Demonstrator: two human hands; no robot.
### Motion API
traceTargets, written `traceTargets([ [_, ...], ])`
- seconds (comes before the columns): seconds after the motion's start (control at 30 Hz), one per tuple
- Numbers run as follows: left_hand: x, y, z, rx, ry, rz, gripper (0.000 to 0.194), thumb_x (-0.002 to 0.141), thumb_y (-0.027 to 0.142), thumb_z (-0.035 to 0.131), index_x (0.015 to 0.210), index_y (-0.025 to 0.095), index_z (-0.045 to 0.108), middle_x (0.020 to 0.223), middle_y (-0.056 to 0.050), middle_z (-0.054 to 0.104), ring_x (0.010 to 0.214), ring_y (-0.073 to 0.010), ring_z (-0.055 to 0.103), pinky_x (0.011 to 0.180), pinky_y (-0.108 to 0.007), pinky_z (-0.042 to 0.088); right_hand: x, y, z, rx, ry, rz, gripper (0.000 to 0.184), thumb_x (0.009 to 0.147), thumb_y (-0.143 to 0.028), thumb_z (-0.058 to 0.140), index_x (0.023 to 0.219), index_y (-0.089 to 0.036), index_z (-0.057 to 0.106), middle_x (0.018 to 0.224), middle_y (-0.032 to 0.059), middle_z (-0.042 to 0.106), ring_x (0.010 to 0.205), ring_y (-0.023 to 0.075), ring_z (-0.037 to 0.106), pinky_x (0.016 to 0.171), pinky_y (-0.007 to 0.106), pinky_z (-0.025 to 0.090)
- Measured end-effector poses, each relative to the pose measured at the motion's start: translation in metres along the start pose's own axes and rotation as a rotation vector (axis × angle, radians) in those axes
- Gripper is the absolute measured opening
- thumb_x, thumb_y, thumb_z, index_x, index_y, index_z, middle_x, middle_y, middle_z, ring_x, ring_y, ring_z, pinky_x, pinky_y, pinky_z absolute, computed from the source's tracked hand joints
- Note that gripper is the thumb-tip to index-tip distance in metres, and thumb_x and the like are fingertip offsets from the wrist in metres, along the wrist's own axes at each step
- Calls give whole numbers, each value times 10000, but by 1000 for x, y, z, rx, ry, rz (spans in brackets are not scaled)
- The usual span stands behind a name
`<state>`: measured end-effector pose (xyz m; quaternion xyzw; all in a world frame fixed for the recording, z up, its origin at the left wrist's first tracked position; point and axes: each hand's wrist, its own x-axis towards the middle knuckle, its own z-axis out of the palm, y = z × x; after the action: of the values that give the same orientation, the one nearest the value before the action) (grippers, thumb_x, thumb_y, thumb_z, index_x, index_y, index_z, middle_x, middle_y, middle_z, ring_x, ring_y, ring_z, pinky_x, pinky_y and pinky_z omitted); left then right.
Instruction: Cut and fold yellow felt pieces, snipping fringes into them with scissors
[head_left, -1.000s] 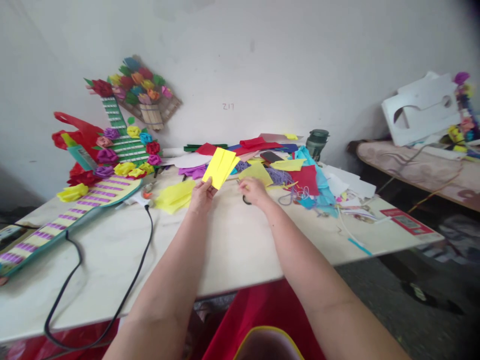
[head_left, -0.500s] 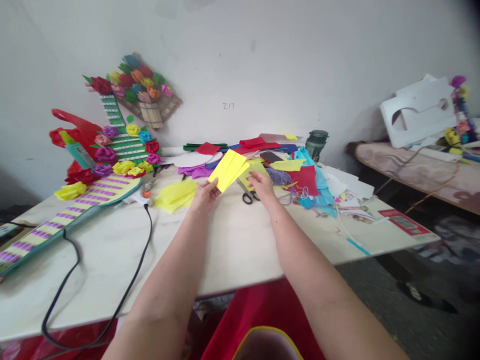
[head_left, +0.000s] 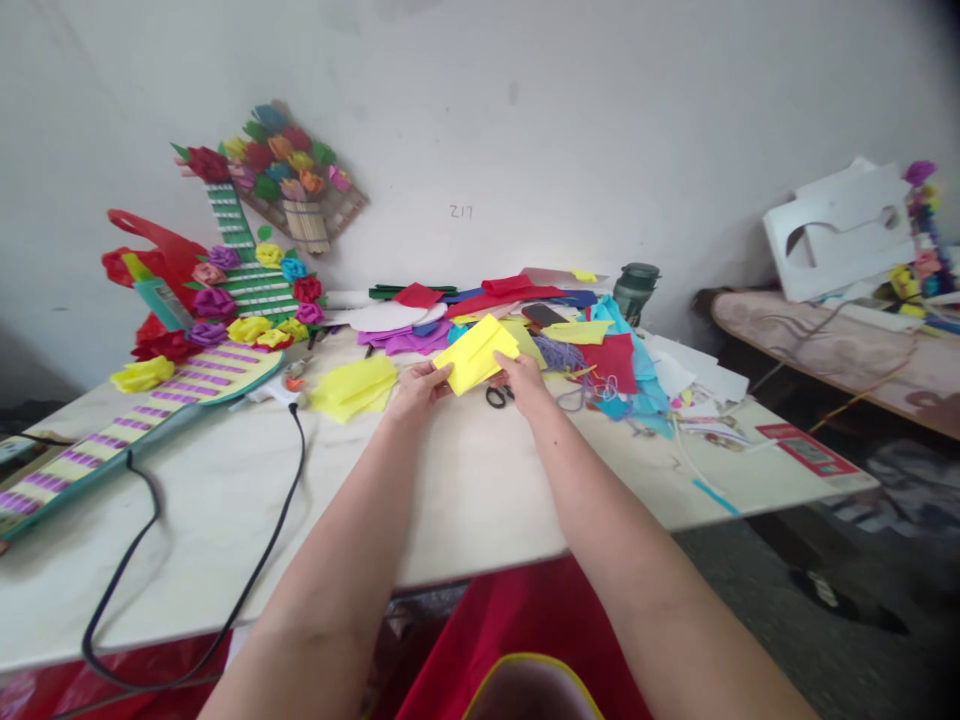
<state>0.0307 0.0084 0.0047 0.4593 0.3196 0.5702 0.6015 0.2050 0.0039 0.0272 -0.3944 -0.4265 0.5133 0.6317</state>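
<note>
Apparently it's a lining-up step: the fingers of the left hand (head_left: 420, 390) and right hand (head_left: 523, 380) grip the yellow paper (head_left: 477, 353) over the desk (head_left: 472, 500), toward its far edge; the next move calls for even edges (scissors (head_left: 496, 397) beside).

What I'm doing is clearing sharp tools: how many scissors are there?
1 pair of scissors, partly hidden, beside the right hand and held yellow paper; the paper pile may hide more.

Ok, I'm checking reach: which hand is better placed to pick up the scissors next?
Probably the right hand: the scissors lie close beside it, the left hand farther away. Both hold yellow paper, though.
</note>
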Motion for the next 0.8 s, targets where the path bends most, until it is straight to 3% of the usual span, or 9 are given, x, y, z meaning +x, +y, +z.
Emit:
traceTargets([
  [0.1,0,1,1,97,26,12,331,589,369,788,790,134,670,840,-88,703,790,-213,666,685,-306,527,2,2,0,-29,76,18,83,656,-211,650,683,-139,618,527,-16,630,399,107,529,346,200,397],
  [0.2,-2,4,4,148,51,6,328,613,419,765,773,146,679,784,-74,701,725,-193,661,622,-267,509,4,5,-1,-83,45,16,86,648,-211,660,645,-134,623,485,-17,610,372,101,510,326,193,384],
  [0.37,-6,8,5,148,-107,-75,349,578,399,793,772,132,678,718,-91,699,618,-206,655,573,-284,506,4,9,-2,-206,-52,-14,200,637,-295,708,578,-132,608,431,-11,575,333,86,475,293,174,340],
  [0.47,-3,6,1,114,-8,0,349,547,403,807,718,139,657,673,-73,691,613,-206,658,564,-283,513,4,10,-3,-199,-25,-21,284,656,-364,707,543,-150,559,402,-15,548,334,95,483,289,175,333],
  [0.67,2,4,-7,-67,240,126,357,537,392,809,719,146,625,721,-83,702,768,-244,680,714,-337,544,4,9,-5,-143,108,4,303,716,-369,677,567,-170,504,319,-68,435,271,66,401,259,154,218],
  [0.8,2,3,-5,-95,258,147,385,501,369,827,734,145,618,696,-72,700,736,-246,683,699,-346,555,5,8,-6,-75,155,49,235,772,-299,625,617,-165,510,369,-58,494,285,70,431,262,160,252],
])
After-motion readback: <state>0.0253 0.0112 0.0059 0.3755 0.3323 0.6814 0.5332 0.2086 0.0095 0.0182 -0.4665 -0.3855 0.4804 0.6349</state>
